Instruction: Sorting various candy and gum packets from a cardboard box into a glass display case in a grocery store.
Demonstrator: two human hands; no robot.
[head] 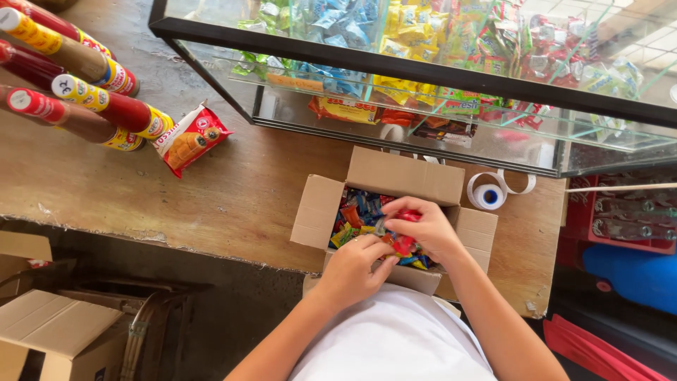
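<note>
An open cardboard box (pixel 395 176) sits on the wooden counter (pixel 233 197), filled with several small wrapped candies (pixel 355 217) in red, blue, yellow and green. Both my hands are inside it. My right hand (pixel 427 227) is closed around a bunch of red-wrapped candies (pixel 404 243). My left hand (pixel 355 270) rests at the box's near edge, its fingers touching the same red bunch from below.
A glass display case (pixel 395 63) full of snack packets stands behind the box. Several red-capped sauce bottles (pixel 84 92) and a red biscuit packet (pixel 189 137) lie at left. A tape roll (pixel 489 195) is beside the box. Cardboard boxes (pixel 56 331) sit on the floor.
</note>
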